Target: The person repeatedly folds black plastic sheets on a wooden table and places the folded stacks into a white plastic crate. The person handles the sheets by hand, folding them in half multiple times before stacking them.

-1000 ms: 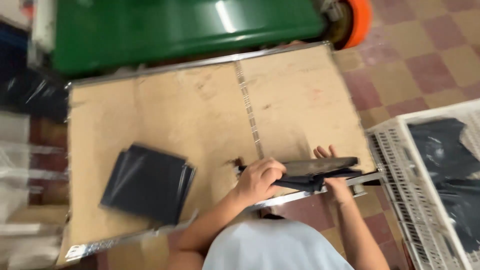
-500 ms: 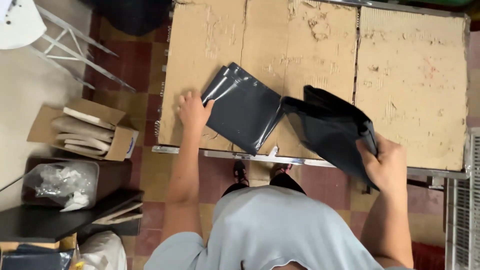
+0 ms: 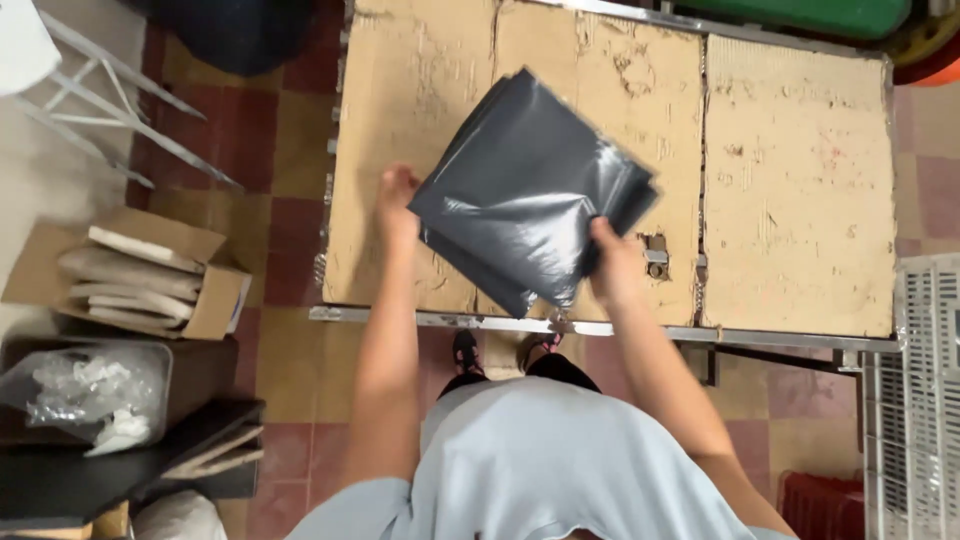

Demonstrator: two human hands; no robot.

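Holding black plastic bags (image 3: 530, 190) | left hand (image 3: 396, 200) grip pinching edge | right hand (image 3: 612, 262) grip pinching corner

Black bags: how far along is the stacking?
Done: the black bags sit in one pile on the cardboard table. In hand: left hand and right hand grip the pile's edges; edges look uneven. Left: squaring it, probably; no loose bags visible.

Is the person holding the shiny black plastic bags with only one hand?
No, both hands are on the stack of shiny black plastic bags: the left hand at its left edge, the right hand at its lower right.
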